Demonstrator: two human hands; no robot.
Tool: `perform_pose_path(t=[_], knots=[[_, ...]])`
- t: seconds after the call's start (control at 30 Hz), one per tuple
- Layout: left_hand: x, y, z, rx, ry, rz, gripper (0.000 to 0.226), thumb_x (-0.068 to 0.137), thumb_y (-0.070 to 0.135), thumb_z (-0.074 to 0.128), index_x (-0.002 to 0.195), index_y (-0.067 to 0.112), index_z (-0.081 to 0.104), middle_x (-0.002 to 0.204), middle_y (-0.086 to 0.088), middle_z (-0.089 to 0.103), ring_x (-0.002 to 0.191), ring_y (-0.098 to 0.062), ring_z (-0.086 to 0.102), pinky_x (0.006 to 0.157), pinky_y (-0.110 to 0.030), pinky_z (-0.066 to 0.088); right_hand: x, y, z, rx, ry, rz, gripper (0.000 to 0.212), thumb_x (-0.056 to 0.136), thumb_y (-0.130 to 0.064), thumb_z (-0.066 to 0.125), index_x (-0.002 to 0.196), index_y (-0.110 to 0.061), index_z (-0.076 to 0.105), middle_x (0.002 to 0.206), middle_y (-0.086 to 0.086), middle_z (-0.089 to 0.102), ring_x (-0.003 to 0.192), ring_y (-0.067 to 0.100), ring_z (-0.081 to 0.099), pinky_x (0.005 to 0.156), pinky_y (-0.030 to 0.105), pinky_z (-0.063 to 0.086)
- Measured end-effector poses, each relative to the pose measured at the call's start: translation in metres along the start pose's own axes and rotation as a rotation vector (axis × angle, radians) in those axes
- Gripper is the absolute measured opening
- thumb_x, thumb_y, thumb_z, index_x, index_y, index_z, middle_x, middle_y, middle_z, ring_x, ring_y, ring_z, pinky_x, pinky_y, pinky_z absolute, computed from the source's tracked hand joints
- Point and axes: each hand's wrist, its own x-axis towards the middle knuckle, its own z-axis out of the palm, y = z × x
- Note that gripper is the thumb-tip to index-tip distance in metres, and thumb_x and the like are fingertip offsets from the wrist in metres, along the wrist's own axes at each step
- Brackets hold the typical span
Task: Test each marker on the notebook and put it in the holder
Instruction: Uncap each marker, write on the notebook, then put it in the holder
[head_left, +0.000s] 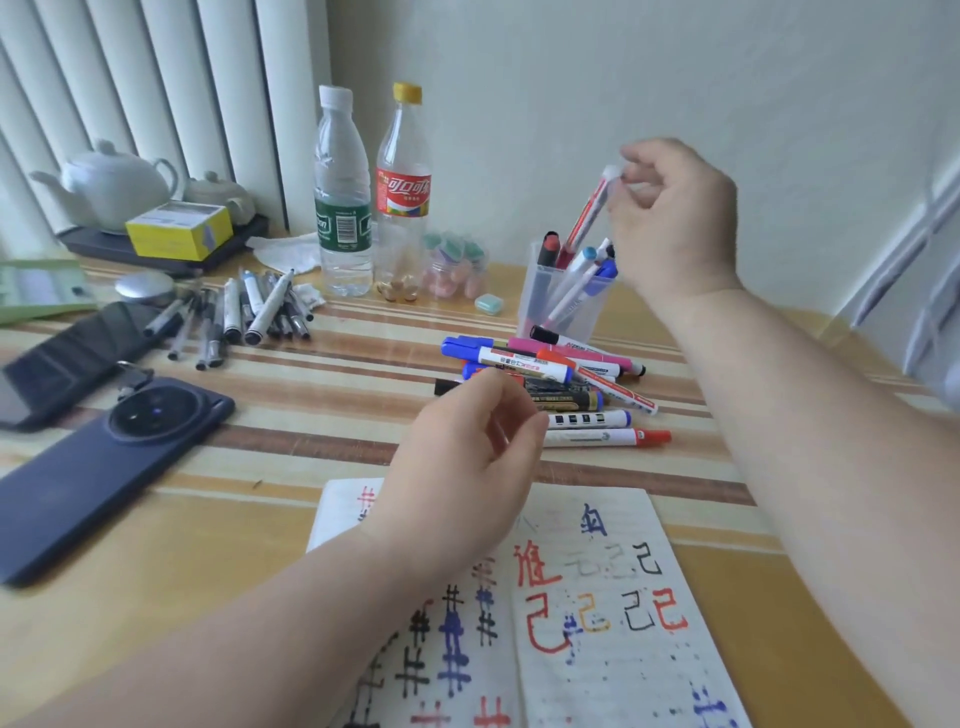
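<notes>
My right hand (675, 218) pinches the top end of a red-and-white marker (589, 213), whose lower end dips into the clear plastic holder (540, 296). Several markers stand in that holder. My left hand (467, 457) hovers over the near edge of a pile of loose markers (576, 384), fingers loosely curled and holding nothing that I can see. The open notebook (613, 623) lies at the front, covered in red, blue, black and yellow test marks, partly hidden by my left forearm.
Two plastic bottles (343, 208) and a small jar of pastel items (457, 270) stand behind the pile. A heap of thin pens (249, 312) lies to the left, beside two phones (104, 467). A teapot (109, 182) and yellow box (179, 231) sit far left.
</notes>
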Motion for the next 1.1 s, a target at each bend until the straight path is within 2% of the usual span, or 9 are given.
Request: perform_pose_path(t=[0.1, 0.2, 0.27, 0.37, 0.47, 0.63, 0.73, 0.97, 1.1], knots=[[0.001, -0.001, 0.001, -0.009, -0.01, 0.007, 0.01, 0.095, 0.029, 0.066, 0.086, 0.029, 0.061, 0.078, 0.01, 0.065, 0.07, -0.014, 0.061, 0.067, -0.034, 0.049, -0.014, 0.003, -0.002, -0.007, -0.043, 0.087, 0.032, 0.095, -0.013, 0.062, 0.127, -0.016, 0.065, 0.105, -0.002, 0.066, 0.087, 0.008, 0.066, 0.081, 0.013, 0.051], [0.001, -0.001, 0.0, 0.017, -0.025, 0.008, 0.011, 0.095, 0.028, 0.065, 0.086, 0.029, 0.06, 0.074, 0.01, 0.064, 0.068, -0.015, 0.059, 0.065, -0.036, 0.048, -0.041, 0.0, -0.011, -0.061, -0.089, 0.123, 0.021, 0.091, -0.011, 0.063, 0.11, -0.018, 0.07, 0.088, -0.007, 0.066, 0.075, 0.002, 0.062, 0.071, 0.012, 0.05], [0.0, 0.0, -0.001, 0.047, -0.055, -0.001, 0.009, 0.095, 0.029, 0.063, 0.089, 0.03, 0.058, 0.072, 0.014, 0.062, 0.064, -0.013, 0.055, 0.063, -0.036, 0.048, -0.066, -0.005, -0.021, -0.114, -0.29, 0.135, 0.011, 0.09, -0.014, 0.066, 0.094, -0.023, 0.072, 0.08, -0.014, 0.065, 0.069, -0.004, 0.059, 0.064, 0.012, 0.047], [0.001, 0.0, -0.004, 0.094, -0.091, -0.012, 0.008, 0.096, 0.029, 0.06, 0.099, 0.033, 0.054, 0.07, 0.015, 0.06, 0.063, -0.007, 0.053, 0.063, -0.034, 0.048, -0.101, -0.013, -0.035, -0.218, -0.698, 0.157, 0.007, 0.09, -0.023, 0.069, 0.086, -0.029, 0.071, 0.081, -0.015, 0.067, 0.077, 0.004, 0.063, 0.068, 0.023, 0.05], [0.002, -0.001, -0.008, 0.163, -0.152, -0.029, 0.011, 0.097, 0.031, 0.06, 0.104, 0.034, 0.052, 0.071, 0.013, 0.061, 0.065, -0.005, 0.054, 0.063, -0.034, 0.048, -0.124, -0.011, -0.044, -0.377, -0.856, 0.094, 0.011, 0.089, -0.025, 0.066, 0.085, -0.035, 0.066, 0.083, -0.019, 0.063, 0.085, 0.009, 0.063, 0.073, 0.029, 0.05], [0.005, 0.0, -0.016, 0.601, -0.428, 0.005, 0.021, 0.095, 0.05, 0.058, 0.106, 0.034, 0.049, 0.107, 0.015, 0.054, 0.107, -0.01, 0.045, 0.091, -0.031, 0.043, -0.131, -0.008, -0.053, -0.513, -0.906, 0.005, 0.018, 0.089, -0.021, 0.061, 0.101, -0.033, 0.066, 0.099, -0.017, 0.056, 0.094, 0.014, 0.057, 0.081, 0.036, 0.053], [0.008, 0.0, -0.018, 0.763, -0.517, -0.046, 0.038, 0.093, 0.066, 0.05, 0.105, 0.03, 0.052, 0.11, 0.01, 0.054, 0.11, -0.014, 0.042, 0.099, -0.037, 0.042, -0.129, -0.004, -0.055, -0.599, -0.918, -0.006, 0.022, 0.088, -0.019, 0.058, 0.101, -0.036, 0.064, 0.106, -0.014, 0.059, 0.096, 0.019, 0.059, 0.081, 0.038, 0.055], [0.009, 0.001, -0.006, 0.864, -0.583, -0.081, 0.055, 0.087, 0.08, 0.045, 0.097, 0.027, 0.034, 0.09, 0.009, 0.051, 0.089, -0.022, 0.048, 0.08, -0.039, 0.041, -0.123, -0.003, -0.048, -0.744, -0.989, -0.036, 0.015, 0.087, -0.016, 0.057, 0.095, -0.028, 0.061, 0.1, -0.004, 0.061, 0.088, 0.023, 0.059, 0.076, 0.04, 0.056], [0.022, -0.004, -0.014, 0.828, -0.499, -0.109, 0.061, 0.081, 0.083, 0.049, 0.099, 0.025, 0.041, 0.091, 0.003, 0.058, 0.086, -0.022, 0.054, 0.074, -0.039, 0.049, -0.122, -0.001, -0.05, -0.662, -0.934, -0.057, 0.018, 0.087, -0.015, 0.056, 0.099, -0.028, 0.062, 0.103, -0.007, 0.061, 0.093, 0.022, 0.057, 0.08, 0.041, 0.054]])
